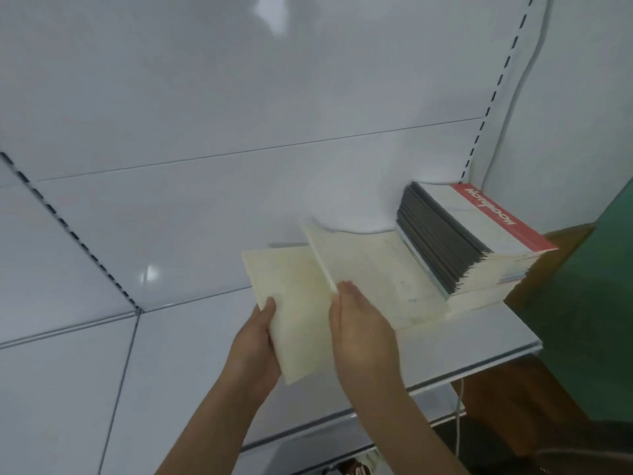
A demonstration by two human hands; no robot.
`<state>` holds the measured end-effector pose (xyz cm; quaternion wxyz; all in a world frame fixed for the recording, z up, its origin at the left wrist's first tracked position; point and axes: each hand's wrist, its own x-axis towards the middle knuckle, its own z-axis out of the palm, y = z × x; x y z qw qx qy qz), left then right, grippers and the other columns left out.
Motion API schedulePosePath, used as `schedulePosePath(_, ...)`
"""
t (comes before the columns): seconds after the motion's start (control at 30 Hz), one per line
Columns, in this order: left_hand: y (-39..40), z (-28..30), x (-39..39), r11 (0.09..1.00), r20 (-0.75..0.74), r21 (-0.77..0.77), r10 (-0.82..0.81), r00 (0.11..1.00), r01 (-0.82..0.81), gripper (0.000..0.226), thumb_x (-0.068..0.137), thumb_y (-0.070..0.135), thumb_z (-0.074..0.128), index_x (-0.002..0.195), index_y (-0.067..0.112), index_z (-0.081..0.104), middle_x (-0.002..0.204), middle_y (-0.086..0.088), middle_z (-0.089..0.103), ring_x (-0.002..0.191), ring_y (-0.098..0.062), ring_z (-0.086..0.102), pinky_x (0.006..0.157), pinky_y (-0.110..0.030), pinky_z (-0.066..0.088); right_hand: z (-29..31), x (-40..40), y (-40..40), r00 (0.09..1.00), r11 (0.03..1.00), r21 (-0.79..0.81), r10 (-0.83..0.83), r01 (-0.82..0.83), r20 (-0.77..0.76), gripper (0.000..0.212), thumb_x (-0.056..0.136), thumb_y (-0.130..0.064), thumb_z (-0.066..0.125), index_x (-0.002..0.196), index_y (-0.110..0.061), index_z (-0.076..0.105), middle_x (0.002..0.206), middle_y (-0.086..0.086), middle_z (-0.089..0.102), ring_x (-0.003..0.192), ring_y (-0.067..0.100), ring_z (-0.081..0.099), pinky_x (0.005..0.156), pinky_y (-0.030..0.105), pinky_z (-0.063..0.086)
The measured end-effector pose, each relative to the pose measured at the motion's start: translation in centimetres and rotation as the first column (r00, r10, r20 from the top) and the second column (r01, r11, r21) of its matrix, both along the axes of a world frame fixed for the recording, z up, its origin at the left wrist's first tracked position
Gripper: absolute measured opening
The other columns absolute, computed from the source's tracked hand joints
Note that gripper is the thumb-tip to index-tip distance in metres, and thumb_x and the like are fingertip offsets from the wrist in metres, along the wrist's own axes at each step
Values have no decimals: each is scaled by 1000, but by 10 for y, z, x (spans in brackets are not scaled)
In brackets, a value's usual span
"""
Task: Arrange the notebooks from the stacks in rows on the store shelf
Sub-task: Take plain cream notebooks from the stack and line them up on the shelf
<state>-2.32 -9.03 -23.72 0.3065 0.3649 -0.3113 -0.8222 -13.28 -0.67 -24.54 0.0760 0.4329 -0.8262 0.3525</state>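
A slanted stack of notebooks (pixel 476 241) with grey spines and a red-banded white cover leans at the right end of the white store shelf (pixel 479 341). Against its left side lies a cream notebook (pixel 376 269), tilted, its near corner under my right hand (pixel 359 323), whose fingers rest on it. My left hand (pixel 257 337) grips the left edge of a second cream notebook (pixel 294 303), thumb on top, holding it flat just left of the first.
The shelf's glossy white back panel (pixel 239 114) rises behind, with slotted uprights at left and right. A green wall (pixel 596 303) and brown wood trim stand right of the shelf. A white cable (pixel 459 416) hangs below the front edge.
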Motion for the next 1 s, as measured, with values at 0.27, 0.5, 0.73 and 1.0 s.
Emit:
schedulePosePath(0.27,9,-3,41,987,75,-61,150,986,-145,36,97,19,55,131,5,57,116,-18,71,105,-34,70,84,-44,57,-17,51,2,905,905,-67,423,-419,48,53,105,-39,23,112,-19,71,122,-5,68,121,7,57,115,45,21)
schedulePosePath(0.5,23,-3,112,965,107,-186,205,973,-183,49,83,15,72,130,13,57,118,-14,71,103,-33,70,75,-43,60,17,26,-39,705,850,-28,455,-527,545,64,96,-53,50,150,-20,36,147,-5,47,129,13,49,100,27,41)
schedulePosePath(0.73,33,6,181,936,160,-278,266,951,-215,44,92,33,67,131,14,57,119,-13,71,108,-34,69,86,-47,57,42,98,-64,433,836,-267,489,-479,757,24,95,-42,60,107,-22,66,97,-7,72,84,11,68,63,20,49)
schedulePosePath(1.0,49,12,337,812,244,-412,536,808,-414,31,94,41,54,118,26,65,102,1,75,92,-24,72,69,-46,62,58,270,-93,231,769,-456,592,-448,772,13,103,-27,50,102,-27,63,96,-9,72,87,10,70,74,31,56)
